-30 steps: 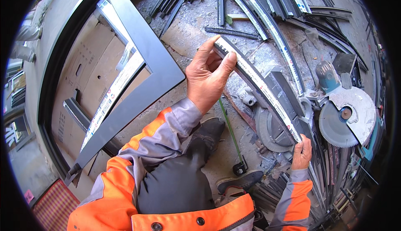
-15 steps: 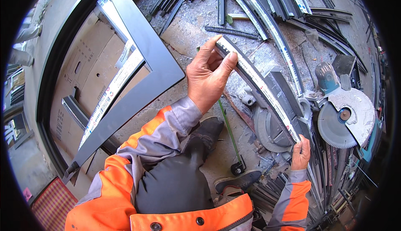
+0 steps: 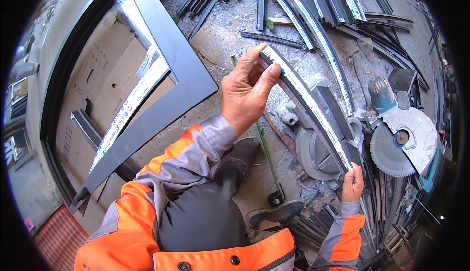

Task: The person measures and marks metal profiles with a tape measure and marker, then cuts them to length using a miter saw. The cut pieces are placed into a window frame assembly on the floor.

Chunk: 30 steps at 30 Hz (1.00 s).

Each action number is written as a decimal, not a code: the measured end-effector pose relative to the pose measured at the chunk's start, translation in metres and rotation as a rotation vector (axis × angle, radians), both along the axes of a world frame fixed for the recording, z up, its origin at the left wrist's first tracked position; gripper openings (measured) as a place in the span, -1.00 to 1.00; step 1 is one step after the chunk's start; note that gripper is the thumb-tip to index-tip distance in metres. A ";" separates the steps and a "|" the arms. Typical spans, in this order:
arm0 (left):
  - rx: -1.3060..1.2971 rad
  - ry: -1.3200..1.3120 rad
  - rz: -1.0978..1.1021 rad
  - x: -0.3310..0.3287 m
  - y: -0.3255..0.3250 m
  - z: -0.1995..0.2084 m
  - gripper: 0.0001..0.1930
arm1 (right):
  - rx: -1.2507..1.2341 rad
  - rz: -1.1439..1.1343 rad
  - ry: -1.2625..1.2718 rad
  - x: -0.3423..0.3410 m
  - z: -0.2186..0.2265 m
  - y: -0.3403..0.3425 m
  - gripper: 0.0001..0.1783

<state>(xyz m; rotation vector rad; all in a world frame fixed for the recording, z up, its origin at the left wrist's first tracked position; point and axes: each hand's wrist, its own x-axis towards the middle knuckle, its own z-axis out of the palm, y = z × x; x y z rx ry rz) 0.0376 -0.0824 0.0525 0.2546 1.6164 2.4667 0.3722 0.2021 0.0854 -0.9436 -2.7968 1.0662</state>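
Between my two hands I hold a dark metal profile strip (image 3: 313,108) with a white printed film along its face. My left hand (image 3: 248,86) pinches its upper end between thumb and fingers. Its lower end sits in the fingers of my right hand (image 3: 352,183). The strip slants down to the right, in front of a miter saw's round base (image 3: 313,156). To the right of that base is the saw's toothed blade (image 3: 389,148) with its pale guard. Left of my left hand stands a grey mitred frame corner (image 3: 183,87).
A tape measure (image 3: 276,198) lies on the floor, its green blade pulled out. Long film-covered profiles (image 3: 325,41) and black offcuts (image 3: 271,39) lie at the back. More strips (image 3: 313,227) are heaped at lower right. Brown cardboard (image 3: 105,60) lies behind the frame.
The strip has shifted very slightly to the right at its upper end, along with my left hand. Its film now shows a blue mark by my thumb. Both hands keep their grip.
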 end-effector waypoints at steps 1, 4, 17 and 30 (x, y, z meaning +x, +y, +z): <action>-0.020 0.027 -0.015 0.000 0.000 0.001 -0.46 | -0.011 -0.015 -0.017 0.002 0.002 0.003 -0.64; -0.008 0.043 -0.018 0.003 0.004 0.005 -0.45 | 0.043 0.022 -0.014 0.005 0.011 0.007 -0.64; 0.020 0.049 -0.068 0.006 0.004 0.023 -0.29 | 0.084 0.032 -0.014 0.007 0.044 0.003 -0.60; 0.044 0.080 -0.098 0.006 0.004 0.028 -0.36 | 0.134 0.051 0.006 0.012 0.046 0.002 -0.50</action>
